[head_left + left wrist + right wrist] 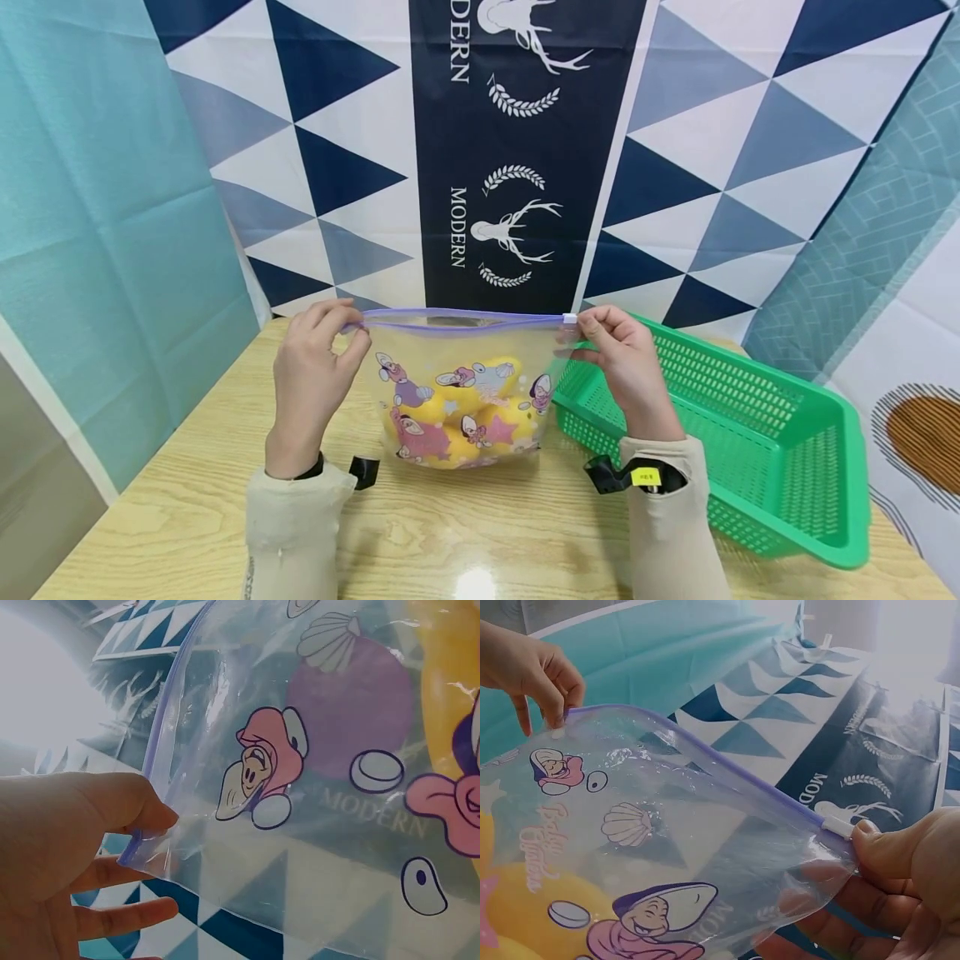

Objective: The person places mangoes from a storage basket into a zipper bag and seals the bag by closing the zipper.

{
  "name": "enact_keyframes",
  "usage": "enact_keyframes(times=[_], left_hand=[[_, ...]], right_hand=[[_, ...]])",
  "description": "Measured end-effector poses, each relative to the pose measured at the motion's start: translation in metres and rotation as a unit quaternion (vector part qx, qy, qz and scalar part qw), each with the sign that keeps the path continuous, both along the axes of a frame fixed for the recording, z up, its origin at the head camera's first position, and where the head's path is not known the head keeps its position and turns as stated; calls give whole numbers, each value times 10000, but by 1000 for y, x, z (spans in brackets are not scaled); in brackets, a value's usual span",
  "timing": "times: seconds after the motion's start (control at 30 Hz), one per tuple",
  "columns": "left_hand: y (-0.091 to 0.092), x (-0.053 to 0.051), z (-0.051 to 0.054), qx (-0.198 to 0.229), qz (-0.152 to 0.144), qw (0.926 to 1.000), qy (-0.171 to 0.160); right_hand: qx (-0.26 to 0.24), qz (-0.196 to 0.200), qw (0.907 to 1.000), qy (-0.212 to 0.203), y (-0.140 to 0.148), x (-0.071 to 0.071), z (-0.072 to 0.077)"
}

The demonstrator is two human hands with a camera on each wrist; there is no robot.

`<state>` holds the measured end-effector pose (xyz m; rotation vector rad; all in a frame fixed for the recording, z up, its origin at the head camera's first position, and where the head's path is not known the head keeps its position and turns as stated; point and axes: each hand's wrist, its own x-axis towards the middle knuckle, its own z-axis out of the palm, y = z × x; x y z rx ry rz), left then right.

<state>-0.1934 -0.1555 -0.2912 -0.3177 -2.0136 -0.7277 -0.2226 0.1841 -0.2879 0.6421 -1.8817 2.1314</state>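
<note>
A clear slider zip bag point(450, 346) with cartoon prints hangs upright just above or on the table, its bottom close to the wood. Yellow rounded things point(432, 410) fill its lower part; their kind is blurred by the plastic. My left hand point(311, 367) pinches the top left corner by the purple zip edge point(156, 742). At the opposite corner, my right hand point(624, 362) pinches the bag beside the white slider point(838, 826). Between the hands, the purple edges stand slightly apart in the head view.
A green perforated basket point(855, 467) stands on the wooden table point(187, 500) at the right, partly behind my right hand and forearm. A patterned cloth point(360, 167) hangs behind the table. Black straps point(365, 472) circle both wrists.
</note>
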Motion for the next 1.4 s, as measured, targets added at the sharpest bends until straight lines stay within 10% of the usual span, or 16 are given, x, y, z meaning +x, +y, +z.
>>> enact_keyframes(times=[0.73,0.97,1.23,1.4], left_hand=[[3,-25,-19,9,256,9993,-274],[2,-31,-23,-398,473,9927,-1033],[4,-34,-25,-927,637,9677,-2258],[6,-35,-27,-1034,587,9621,-2456]], right_hand=[[982,-1422,9842,-396,-5,-16,-9],[1036,-1639,9793,-582,-7,-22,-15],[1134,-1729,9756,-734,-5,-28,-20],[1162,-1749,9751,-715,-4,-29,-22]])
